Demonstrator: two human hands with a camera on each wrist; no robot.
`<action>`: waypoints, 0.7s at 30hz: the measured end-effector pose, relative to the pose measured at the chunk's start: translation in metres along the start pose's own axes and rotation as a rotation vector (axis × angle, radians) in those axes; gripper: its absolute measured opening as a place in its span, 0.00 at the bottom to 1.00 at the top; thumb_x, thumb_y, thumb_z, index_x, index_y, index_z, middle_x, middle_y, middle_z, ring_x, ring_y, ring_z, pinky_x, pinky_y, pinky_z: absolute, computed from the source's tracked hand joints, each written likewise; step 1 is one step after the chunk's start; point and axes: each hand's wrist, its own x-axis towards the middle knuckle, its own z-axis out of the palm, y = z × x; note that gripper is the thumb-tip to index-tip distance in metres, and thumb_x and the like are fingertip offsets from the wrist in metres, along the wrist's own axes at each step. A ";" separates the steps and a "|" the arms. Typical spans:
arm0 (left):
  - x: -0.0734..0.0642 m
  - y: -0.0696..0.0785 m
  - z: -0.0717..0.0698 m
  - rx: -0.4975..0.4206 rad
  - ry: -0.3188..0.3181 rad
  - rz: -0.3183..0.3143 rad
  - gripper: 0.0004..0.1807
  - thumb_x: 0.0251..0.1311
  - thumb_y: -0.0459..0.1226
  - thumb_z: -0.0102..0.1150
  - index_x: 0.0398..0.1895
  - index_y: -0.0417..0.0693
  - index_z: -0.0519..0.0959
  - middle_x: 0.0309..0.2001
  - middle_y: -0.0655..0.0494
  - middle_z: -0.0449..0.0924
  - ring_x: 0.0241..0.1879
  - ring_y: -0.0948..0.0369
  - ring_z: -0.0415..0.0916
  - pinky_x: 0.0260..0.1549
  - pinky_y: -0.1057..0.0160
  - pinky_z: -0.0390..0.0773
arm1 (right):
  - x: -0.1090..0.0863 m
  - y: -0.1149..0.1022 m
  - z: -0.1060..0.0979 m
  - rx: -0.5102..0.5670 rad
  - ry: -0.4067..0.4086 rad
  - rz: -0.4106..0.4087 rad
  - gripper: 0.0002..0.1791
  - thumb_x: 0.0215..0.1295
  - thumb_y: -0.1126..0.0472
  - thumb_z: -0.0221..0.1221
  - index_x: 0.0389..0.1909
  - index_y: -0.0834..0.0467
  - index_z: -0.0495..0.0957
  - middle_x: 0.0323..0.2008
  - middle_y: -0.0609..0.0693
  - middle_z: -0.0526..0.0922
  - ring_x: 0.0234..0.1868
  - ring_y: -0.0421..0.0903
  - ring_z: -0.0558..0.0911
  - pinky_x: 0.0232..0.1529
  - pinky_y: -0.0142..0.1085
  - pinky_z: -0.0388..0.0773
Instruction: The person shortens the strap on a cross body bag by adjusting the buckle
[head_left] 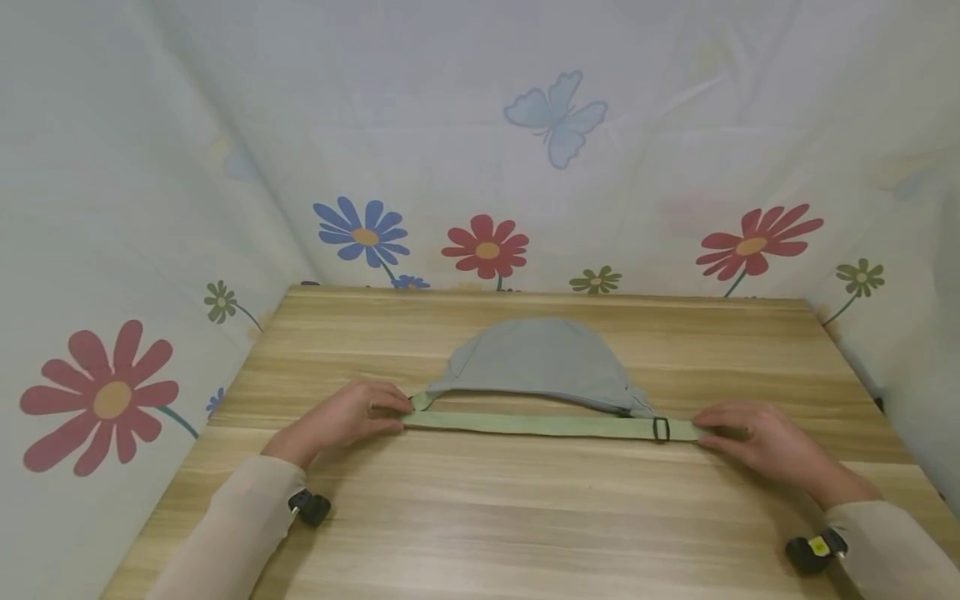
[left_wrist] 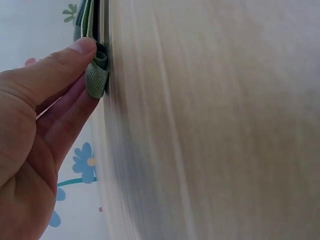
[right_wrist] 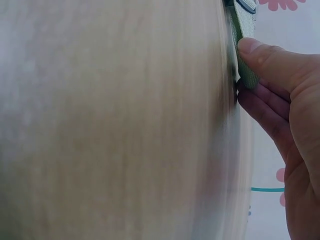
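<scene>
A grey half-moon waist bag (head_left: 536,358) lies on the wooden table with its curved side away from me. Its light green strap (head_left: 525,424) runs straight along the near side, with a dark slider buckle (head_left: 661,429) toward the right. My left hand (head_left: 352,415) pinches the strap's left end between thumb and fingers; the left wrist view shows the green webbing (left_wrist: 96,80) folded there. At the other end, my right hand (head_left: 761,437) pinches the looped strap, and in the right wrist view the thumb presses on the webbing (right_wrist: 246,70).
The wood-grain table (head_left: 510,517) reaches back to a pale curtain (head_left: 420,108) printed with flowers and a butterfly. More of this cloth hangs on both sides. Small black cameras (head_left: 309,507) sit at both wrists.
</scene>
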 end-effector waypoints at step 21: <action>-0.010 0.018 -0.003 0.041 0.051 -0.004 0.15 0.68 0.38 0.74 0.56 0.47 0.89 0.57 0.54 0.89 0.58 0.51 0.86 0.61 0.46 0.85 | 0.013 -0.020 -0.008 0.023 0.041 -0.025 0.24 0.44 0.69 0.83 0.46 0.53 0.90 0.43 0.45 0.93 0.43 0.44 0.91 0.52 0.17 0.78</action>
